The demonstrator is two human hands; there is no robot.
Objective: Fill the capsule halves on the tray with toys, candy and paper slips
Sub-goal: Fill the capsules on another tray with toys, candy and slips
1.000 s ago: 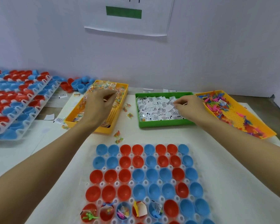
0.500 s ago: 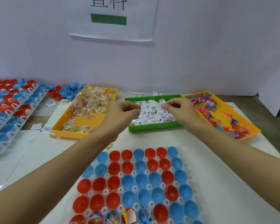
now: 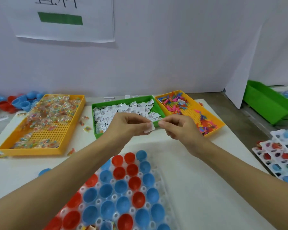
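Observation:
My left hand (image 3: 128, 125) pinches a small white paper slip (image 3: 149, 128) just in front of the green tray (image 3: 95, 128) of slips. My right hand (image 3: 178, 127) has its thumb and fingertip pinched together at the slip's right edge. Both hands hover above the far end of the clear capsule tray (image 3: 158, 177), which holds red and blue capsule halves (image 3: 105, 190). The halves in sight are mostly bare, and a few at the bottom edge hold items. The yellow candy tray (image 3: 40, 151) lies at the left. The yellow toy tray (image 3: 221, 125) lies at the right.
Loose blue and red capsule halves (image 3: 22, 102) are heaped at the back left. A green bin (image 3: 269, 105) and stacked filled trays (image 3: 281, 156) sit at the right edge. A few candies (image 3: 87, 128) lie loose between the trays. A white wall stands close behind.
My left hand came away from the candy tray and met my right hand in front of the green tray. A slip now shows between them. The view swung up and to the right.

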